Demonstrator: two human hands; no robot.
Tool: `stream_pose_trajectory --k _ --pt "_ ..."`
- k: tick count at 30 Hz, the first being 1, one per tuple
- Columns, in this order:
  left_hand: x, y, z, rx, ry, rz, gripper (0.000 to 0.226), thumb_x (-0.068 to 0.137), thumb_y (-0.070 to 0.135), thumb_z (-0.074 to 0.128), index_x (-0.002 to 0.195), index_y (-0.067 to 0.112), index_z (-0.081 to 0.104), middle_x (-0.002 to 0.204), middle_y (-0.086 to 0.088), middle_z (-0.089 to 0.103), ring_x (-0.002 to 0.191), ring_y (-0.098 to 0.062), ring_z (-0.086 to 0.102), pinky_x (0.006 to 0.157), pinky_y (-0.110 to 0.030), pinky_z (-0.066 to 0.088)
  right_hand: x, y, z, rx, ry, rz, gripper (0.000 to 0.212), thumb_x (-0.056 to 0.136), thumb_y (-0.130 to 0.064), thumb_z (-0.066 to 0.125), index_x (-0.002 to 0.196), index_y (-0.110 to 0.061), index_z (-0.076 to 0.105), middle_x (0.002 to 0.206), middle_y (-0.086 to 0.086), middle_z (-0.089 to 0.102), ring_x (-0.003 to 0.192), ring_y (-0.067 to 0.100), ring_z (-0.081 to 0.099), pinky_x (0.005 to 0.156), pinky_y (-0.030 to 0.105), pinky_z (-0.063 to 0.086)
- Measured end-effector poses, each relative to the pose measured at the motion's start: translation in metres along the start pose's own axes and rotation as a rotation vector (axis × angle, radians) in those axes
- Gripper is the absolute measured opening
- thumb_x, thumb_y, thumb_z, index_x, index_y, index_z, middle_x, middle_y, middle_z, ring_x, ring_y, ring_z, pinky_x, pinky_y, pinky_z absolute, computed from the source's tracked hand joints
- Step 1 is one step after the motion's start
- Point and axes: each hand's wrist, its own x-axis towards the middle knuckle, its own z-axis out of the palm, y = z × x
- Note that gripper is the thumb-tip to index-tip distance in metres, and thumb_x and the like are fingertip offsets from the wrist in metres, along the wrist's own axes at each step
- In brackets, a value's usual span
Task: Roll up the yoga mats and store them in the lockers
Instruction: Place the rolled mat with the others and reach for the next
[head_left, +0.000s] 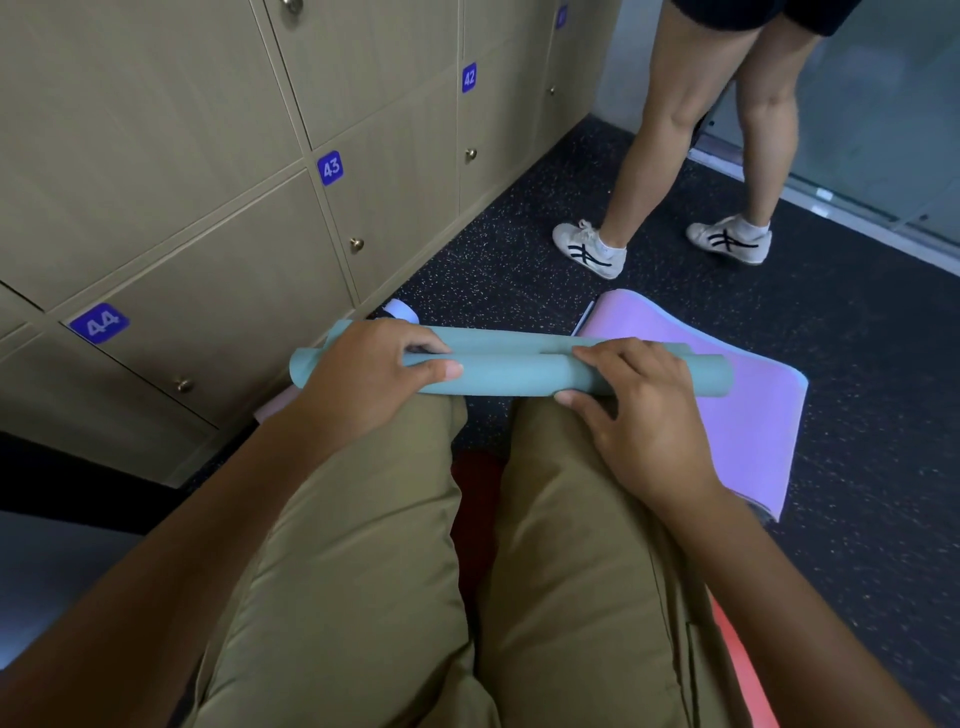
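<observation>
Head view: a teal mat (519, 371) lies across the knees at the middle of the frame, wound into a thin roll with a loose flap along its far side. The left hand (363, 374) grips the roll near its 9 o'clock end, fingers curled over the top and thumb along the near side. The right hand (644, 410) holds the 3 o'clock end, fingers over the top and thumb under the near edge. A pink mat (748, 415) lies half unrolled on the floor (857, 364) at 3 o'clock, its far edge curling up. Lockers (208, 208) numbered 42 to 44 stand shut from 9 to 12 o'clock. A second person's legs (691, 130) stand at 1 o'clock.

The roll looks loose and the flap untucked; if either hand eases off, the mat will likely spring open. Uneven winding would skew the ends into a cone. With both hands busy and every door shut, freeing one hand for a knob risks the roll unwinding.
</observation>
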Motion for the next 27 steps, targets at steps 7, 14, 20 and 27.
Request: stream_pose_trajectory --k 7,14,20,27 --pt "-0.001 0.0 0.008 0.022 0.227 0.124 0.01 0.091 0.027 0.075 0.097 0.02 0.079 0.094 0.008 0.073 0.089 -0.011 0.064 0.085 -0.037 0.05 0.025 0.01 0.0 0.117 -0.139 0.052 0.04 0.093 -0.051 0.057 0.115 -0.021 0.072 0.105 -0.001 0.069 0.099 0.022 0.057 0.09 0.029 0.031" --pt "-0.006 -0.014 0.025 0.228 0.245 0.178 0.048 0.081 0.053 0.074 0.113 0.018 0.076 0.107 0.004 0.071 0.1 -0.019 0.057 0.09 -0.03 0.041 0.045 0.016 -0.001 0.103 -0.274 0.071 0.048 0.095 -0.059 0.041 0.104 -0.022 0.071 0.092 -0.002 0.064 0.1 0.022 0.049 0.091 0.046 0.042" --pt "0.013 -0.016 0.019 0.152 0.173 0.202 0.042 0.082 0.054 0.068 0.106 0.021 0.079 0.091 0.006 0.07 0.088 -0.01 0.052 0.076 -0.028 0.032 0.044 0.017 0.006 -0.032 -0.179 0.022 0.058 0.097 -0.062 0.034 0.121 -0.021 0.067 0.112 0.002 0.055 0.107 0.026 0.05 0.093 0.044 0.039" --pt "0.035 -0.016 0.009 0.062 0.0 0.128 0.028 0.092 0.05 0.068 0.092 0.024 0.077 0.077 0.012 0.064 0.07 -0.002 0.055 0.065 -0.013 0.034 0.036 0.025 0.011 -0.14 -0.149 -0.045 0.055 0.097 -0.064 0.037 0.123 -0.023 0.061 0.108 0.001 0.06 0.101 0.027 0.051 0.096 0.043 0.035"
